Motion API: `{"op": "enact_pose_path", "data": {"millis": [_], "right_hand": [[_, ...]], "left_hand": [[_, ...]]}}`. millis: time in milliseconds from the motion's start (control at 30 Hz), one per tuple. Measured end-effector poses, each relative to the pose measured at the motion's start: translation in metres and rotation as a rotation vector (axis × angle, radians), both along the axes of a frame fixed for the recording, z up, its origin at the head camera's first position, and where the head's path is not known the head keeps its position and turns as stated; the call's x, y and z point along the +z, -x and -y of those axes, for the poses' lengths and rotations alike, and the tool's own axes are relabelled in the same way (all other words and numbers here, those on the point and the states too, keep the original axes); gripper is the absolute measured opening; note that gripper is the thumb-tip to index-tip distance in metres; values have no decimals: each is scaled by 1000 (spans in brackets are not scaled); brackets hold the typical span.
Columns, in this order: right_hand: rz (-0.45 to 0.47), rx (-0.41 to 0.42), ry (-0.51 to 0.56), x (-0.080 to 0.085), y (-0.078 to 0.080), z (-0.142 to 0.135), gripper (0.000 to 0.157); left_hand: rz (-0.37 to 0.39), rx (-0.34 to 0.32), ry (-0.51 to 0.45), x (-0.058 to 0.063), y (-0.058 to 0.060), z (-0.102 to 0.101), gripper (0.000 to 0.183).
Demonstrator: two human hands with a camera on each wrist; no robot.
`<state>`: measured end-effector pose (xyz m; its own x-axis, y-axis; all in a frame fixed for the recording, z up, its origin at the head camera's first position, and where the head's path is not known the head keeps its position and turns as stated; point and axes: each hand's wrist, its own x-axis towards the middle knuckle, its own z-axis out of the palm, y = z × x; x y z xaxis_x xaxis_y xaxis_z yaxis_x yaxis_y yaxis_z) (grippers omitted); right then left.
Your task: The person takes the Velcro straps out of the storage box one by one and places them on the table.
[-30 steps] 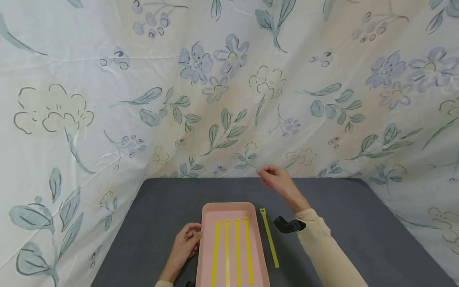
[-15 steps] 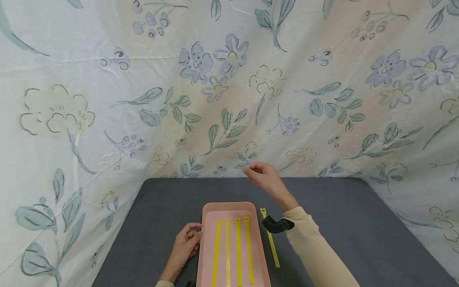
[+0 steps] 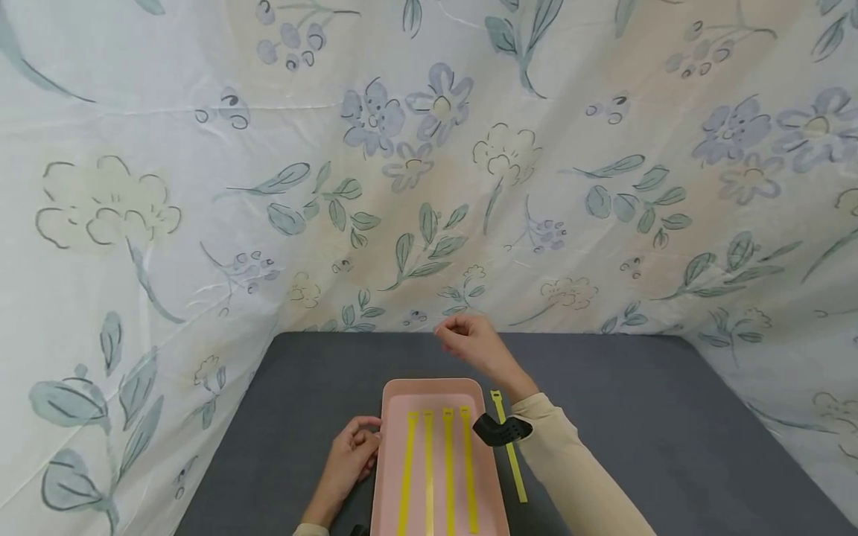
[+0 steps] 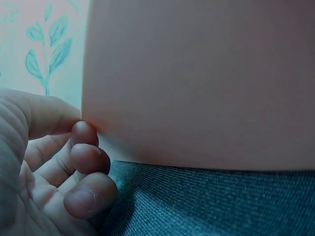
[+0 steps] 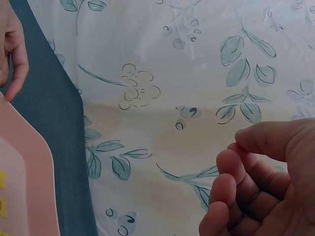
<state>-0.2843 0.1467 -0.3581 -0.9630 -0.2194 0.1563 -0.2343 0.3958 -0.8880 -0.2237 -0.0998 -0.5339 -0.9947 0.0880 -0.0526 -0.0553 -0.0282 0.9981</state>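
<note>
Lengthwise in the pink tray point(image 3: 432, 385) lie several flat yellow straps point(image 3: 449, 469) with slotted heads, side by side. My left hand point(image 3: 345, 461) is at the tray's left side; in the left wrist view its thumb and fingertips point(image 4: 83, 132) pinch the tray edge. Over the far edge of the table, beyond the tray, my right hand point(image 3: 477, 346) is raised. The right wrist view shows its fingers point(image 5: 230, 164) loosely curled, thumb tip close to the index finger, with nothing between them. One more yellow strap point(image 3: 519, 476) lies right of the tray, partly hidden under the right forearm.
A dark grey tabletop point(image 3: 623, 417) stretches around the tray. Behind it and at both sides hangs a floral cloth point(image 3: 429, 186). A black band point(image 3: 501, 429) is on the right wrist, overlapping the tray's right rim in the head view.
My right hand has moved left, from beyond the loose strap to beyond the tray, and its forearm now covers part of that strap. The left hand stays at the tray.
</note>
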Motion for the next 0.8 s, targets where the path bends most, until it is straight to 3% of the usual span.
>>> {"op": "enact_pose_path", "data": {"millis": [800], "right_hand": [[93, 70, -41, -35, 0, 21, 20]], "left_hand": [[-11, -13, 3, -1, 3, 2, 29]]}}
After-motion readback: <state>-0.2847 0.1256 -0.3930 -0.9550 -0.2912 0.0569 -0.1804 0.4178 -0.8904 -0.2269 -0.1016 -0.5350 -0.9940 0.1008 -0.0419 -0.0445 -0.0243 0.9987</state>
